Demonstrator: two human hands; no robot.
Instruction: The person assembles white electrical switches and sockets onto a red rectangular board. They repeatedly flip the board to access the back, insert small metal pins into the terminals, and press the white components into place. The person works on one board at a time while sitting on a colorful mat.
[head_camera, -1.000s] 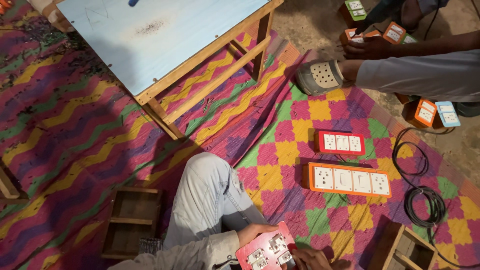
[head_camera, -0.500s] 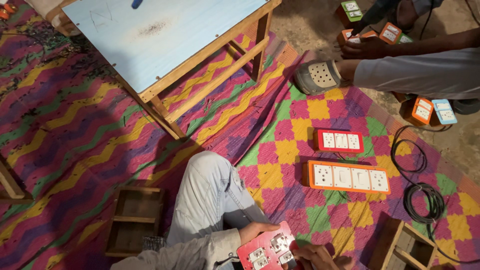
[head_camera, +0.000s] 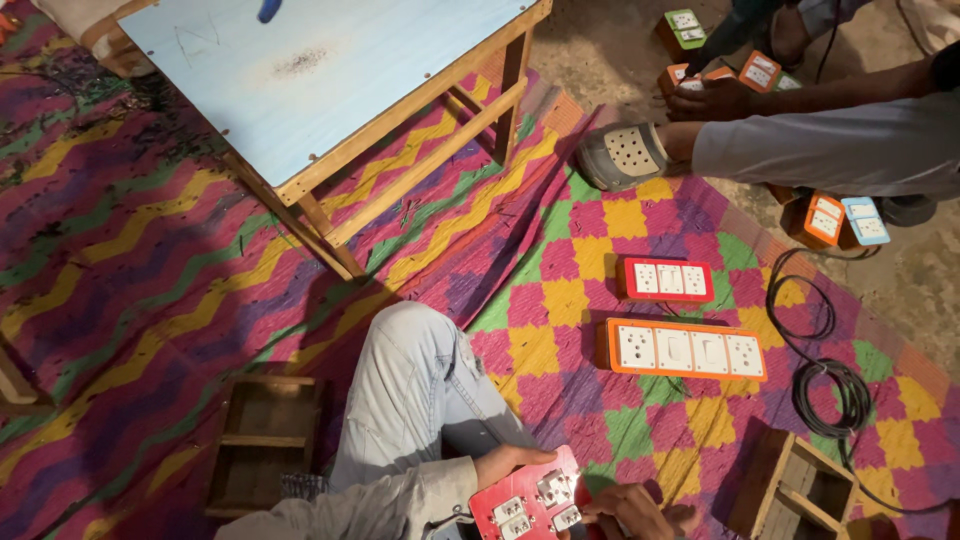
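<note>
Red rectangular switchboard (head_camera: 530, 495) gripped low over lap: left hand (head_camera: 505, 462) clasps its upper edge, right hand (head_camera: 630, 510) its lower-right corner.

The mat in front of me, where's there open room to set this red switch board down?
Free mat lies left of the knee, between the table leg and the empty wooden box. A smaller patch lies between the knee and the orange switch board. Right is crowded: red board, coiled cable, another person's foot.
</note>
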